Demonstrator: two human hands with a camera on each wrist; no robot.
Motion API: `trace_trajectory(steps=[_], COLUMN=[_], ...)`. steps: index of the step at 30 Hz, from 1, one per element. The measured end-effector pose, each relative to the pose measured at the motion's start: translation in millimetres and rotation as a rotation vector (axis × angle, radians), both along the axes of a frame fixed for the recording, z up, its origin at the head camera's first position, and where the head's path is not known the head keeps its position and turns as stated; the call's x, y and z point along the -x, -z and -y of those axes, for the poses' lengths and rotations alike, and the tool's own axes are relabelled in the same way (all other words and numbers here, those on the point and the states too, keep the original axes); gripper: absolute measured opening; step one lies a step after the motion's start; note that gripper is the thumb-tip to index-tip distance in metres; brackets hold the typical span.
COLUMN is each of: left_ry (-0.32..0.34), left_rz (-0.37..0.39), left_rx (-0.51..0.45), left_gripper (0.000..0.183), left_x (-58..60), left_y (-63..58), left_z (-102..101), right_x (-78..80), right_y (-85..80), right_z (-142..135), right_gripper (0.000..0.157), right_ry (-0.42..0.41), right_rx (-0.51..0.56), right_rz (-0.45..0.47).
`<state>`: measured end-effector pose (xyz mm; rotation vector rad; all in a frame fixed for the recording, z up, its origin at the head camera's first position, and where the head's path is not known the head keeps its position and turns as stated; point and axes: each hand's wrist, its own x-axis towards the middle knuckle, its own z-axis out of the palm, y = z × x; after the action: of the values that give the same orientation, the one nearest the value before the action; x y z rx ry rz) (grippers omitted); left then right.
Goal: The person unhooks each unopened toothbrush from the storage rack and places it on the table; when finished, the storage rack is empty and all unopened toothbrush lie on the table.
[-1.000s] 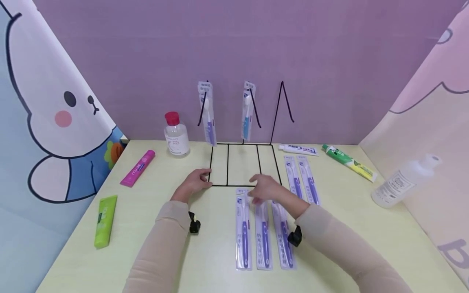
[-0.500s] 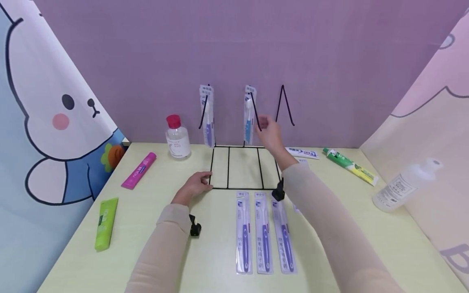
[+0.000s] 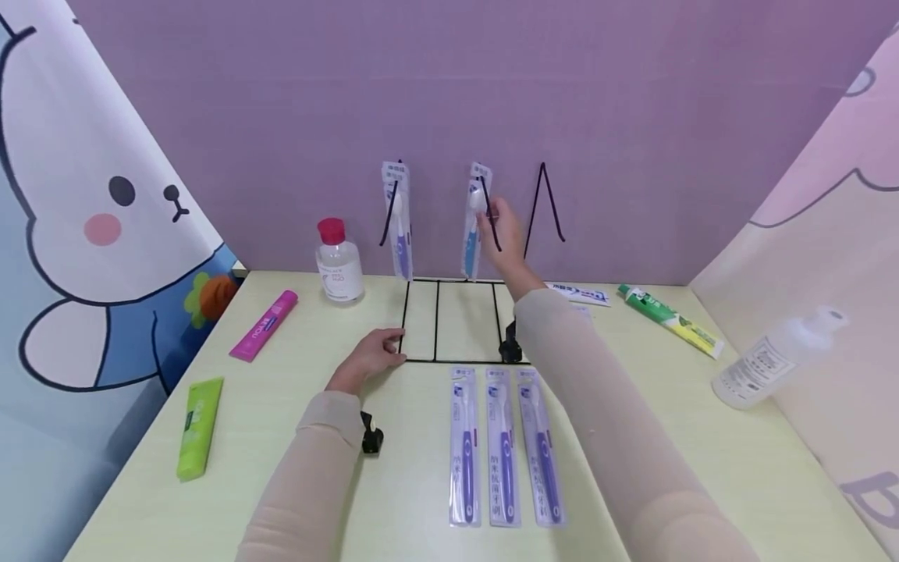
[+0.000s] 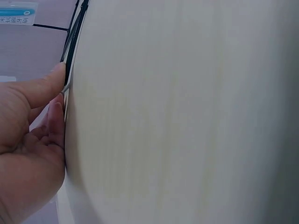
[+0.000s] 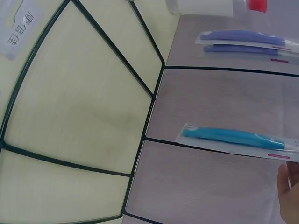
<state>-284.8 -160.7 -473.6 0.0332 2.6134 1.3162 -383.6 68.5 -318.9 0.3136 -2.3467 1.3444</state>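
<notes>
A black wire rack (image 3: 437,320) stands on the table with upright hooks at its back. My left hand (image 3: 368,357) pinches its front left corner; in the left wrist view, thumb and fingers (image 4: 57,77) meet on the wire. A blue packaged toothbrush (image 3: 469,254) hangs on the middle hook, its lower end tilted left. My right hand (image 3: 504,232) reaches behind that hook's wire and pinches the package's right edge; the right wrist view cuts off most of its fingers (image 5: 283,179). Purple packaged toothbrushes (image 3: 402,251) hang on the left hook. The right hook carries nothing.
Three purple packaged toothbrushes (image 3: 506,449) lie before the rack. A red-capped bottle (image 3: 340,269), pink tube (image 3: 264,326) and green tube (image 3: 200,428) are at left. A white tube (image 3: 579,294), green-yellow tube (image 3: 670,320) and white bottle (image 3: 776,355) are at right.
My right hand has risen from the table in front of the rack to the middle hook's toothbrush. That package's lower end has swung slightly left. The left hand has stayed at the rack's corner.
</notes>
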Motion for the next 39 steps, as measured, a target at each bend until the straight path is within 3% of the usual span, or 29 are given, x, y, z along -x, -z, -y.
trace_trajectory(steps=[8, 13, 19, 24, 39], left_ry=[0.014, 0.014, 0.017, 0.013, 0.008], left_rz=[-0.018, -0.009, -0.012, 0.004, 0.01], left_rx=[0.007, 0.026, 0.02, 0.011, 0.015], left_gripper=[0.055, 0.056, 0.055, 0.055, 0.056], left_x=[3.0, 3.9, 4.5, 3.4, 4.2], left_y=[-2.8, -3.4, -2.0, -2.4, 0.7], left_z=[1, 2, 3, 1, 0], right_x=[-4.3, -12.3, -30.1, -56.3, -120.7], right_y=[-11.6, -5.4, 15.8, 37.7, 99.2], right_z=[-16, -26, -30, -25, -6], right_gripper=[0.024, 0.03, 0.04, 0.049, 0.06], right_ry=[0.091, 0.011, -0.062, -0.162, -0.308], right_rx=[0.042, 0.09, 0.14, 0.219, 0.336], right_rz=[-0.026, 0.019, 0.078, 0.209, 0.633])
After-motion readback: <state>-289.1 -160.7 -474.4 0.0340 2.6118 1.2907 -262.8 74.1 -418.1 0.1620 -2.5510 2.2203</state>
